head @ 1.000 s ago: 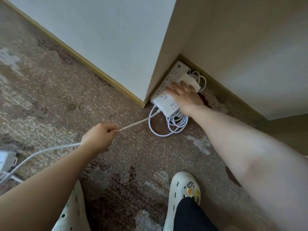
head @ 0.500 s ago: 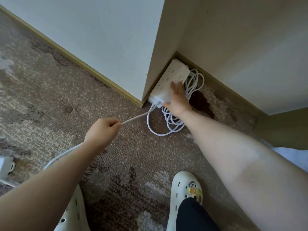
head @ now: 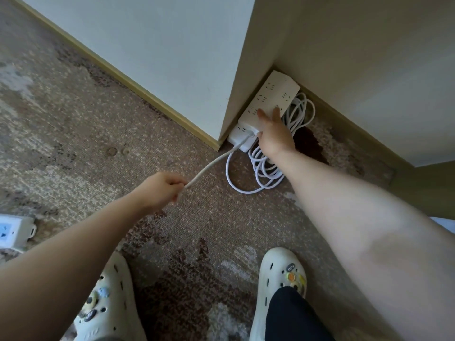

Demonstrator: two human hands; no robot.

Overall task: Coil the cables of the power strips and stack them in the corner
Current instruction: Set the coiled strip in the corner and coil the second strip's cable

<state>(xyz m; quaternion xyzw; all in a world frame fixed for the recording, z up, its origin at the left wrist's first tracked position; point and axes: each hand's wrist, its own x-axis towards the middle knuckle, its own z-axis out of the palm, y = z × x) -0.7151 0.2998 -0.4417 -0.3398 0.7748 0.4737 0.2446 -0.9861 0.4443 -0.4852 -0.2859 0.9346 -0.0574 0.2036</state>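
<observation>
Left hand [head: 161, 189]: was closed in a fist, fingers clamped on a white cable [head: 213, 164] that ran taut from the fist up to the stack in the corner.
Right hand [head: 274, 135]: lay flat with fingers spread, palm down, pressing on the near end of the top power strip [head: 272, 98]; it was not wrapped around anything.
Cable in grip: entered the near end of the top strip, just left of the right hand's thumb; its run behind the left fist was hidden by the hand and forearm.
Top power strip: white, socket face up, long axis running into the corner, one long side against the wall [head: 248, 70].
Lower power strip [head: 240, 139]: white, lay under the top one; only its near end showed, sticking out toward the camera.
Coiled cables [head: 261, 173]: white loops lay on the carpet [head: 98, 134] beside and in front of the stack, partly under the right wrist; further loops [head: 301, 114] sat on the right side of the stack, near the baseboard.
Other strip [head: 14, 231]: white, socket face up, lay on the carpet at the left edge of view, well apart from the corner.
Feet: two white clogs [head: 278, 284] with charms stood on the carpet at the bottom of view.
</observation>
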